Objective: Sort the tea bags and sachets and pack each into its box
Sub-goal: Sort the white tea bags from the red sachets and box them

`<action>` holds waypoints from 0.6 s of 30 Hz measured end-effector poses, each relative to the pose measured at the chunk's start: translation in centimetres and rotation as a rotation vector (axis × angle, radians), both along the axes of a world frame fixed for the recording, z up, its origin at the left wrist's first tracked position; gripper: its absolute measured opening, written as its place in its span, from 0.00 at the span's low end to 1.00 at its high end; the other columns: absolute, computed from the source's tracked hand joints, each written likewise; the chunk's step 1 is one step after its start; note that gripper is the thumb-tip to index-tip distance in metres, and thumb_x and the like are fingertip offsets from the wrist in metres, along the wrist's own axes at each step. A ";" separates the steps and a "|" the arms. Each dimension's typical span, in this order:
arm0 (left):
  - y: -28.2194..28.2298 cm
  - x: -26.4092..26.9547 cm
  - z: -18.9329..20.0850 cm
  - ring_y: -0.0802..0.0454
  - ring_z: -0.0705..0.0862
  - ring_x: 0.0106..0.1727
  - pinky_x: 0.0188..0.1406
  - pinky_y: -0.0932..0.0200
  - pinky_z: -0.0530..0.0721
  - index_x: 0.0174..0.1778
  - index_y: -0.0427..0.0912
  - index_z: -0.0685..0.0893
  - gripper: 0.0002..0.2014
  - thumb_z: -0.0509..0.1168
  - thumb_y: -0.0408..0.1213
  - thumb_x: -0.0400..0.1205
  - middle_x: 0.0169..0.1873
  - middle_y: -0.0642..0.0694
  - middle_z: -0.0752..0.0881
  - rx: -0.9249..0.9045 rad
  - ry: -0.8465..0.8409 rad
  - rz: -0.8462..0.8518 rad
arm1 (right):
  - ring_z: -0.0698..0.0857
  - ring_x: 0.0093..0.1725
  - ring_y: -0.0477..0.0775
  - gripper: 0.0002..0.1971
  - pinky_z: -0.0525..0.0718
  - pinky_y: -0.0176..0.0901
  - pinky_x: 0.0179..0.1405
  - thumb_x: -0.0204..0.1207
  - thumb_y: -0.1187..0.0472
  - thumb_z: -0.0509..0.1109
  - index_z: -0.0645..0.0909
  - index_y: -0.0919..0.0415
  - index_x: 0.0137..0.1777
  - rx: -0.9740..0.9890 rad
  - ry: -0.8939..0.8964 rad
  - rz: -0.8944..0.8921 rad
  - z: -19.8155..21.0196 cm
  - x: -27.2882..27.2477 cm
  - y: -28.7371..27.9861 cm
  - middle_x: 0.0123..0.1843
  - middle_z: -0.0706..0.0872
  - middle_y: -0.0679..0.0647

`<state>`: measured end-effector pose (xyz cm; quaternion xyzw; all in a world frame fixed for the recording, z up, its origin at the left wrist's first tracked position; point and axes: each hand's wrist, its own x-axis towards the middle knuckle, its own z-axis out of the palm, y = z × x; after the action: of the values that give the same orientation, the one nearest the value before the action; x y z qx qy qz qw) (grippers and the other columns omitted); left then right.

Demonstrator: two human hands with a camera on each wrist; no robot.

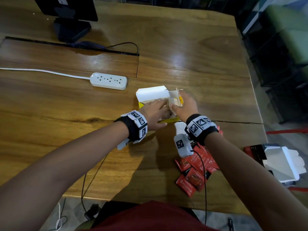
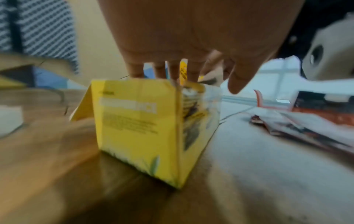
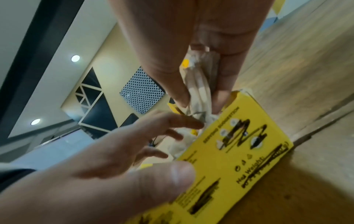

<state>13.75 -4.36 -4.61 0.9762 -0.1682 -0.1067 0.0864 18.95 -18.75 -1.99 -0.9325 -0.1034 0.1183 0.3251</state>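
step: loading tea bags (image 3: 199, 89) into the yellow box (image 2: 138, 121), mid-table.
right hand (image 1: 185, 104): pinching a bunch of bags at the box mouth.
left hand (image 1: 155, 112): fingers straight, in the opening, holding nothing.
red sachets (image 1: 195, 172): loose near table edge; their box (image 1: 281, 164) open beside them.
next: push the bunch down, let go.

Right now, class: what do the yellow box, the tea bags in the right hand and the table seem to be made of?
Yellow box: thin matte card, folded white flaps. Tea bags: soft, creased filter paper, probably. Table: glossy varnished wood, or wood-look laminate; grain and glare show.
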 end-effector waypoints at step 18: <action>1.6 0.5 -0.6 0.45 0.62 0.79 0.80 0.45 0.55 0.71 0.46 0.73 0.28 0.59 0.57 0.79 0.73 0.44 0.71 0.160 0.042 -0.163 | 0.84 0.53 0.67 0.22 0.77 0.49 0.38 0.76 0.65 0.63 0.63 0.60 0.69 -0.504 -0.092 0.288 -0.7 -0.2 2.2 0.62 0.79 0.63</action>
<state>14.20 -2.80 -5.16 0.9606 -0.2361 -0.1466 0.0029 18.79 -16.52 -2.67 -0.9639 -0.2168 0.1429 0.0582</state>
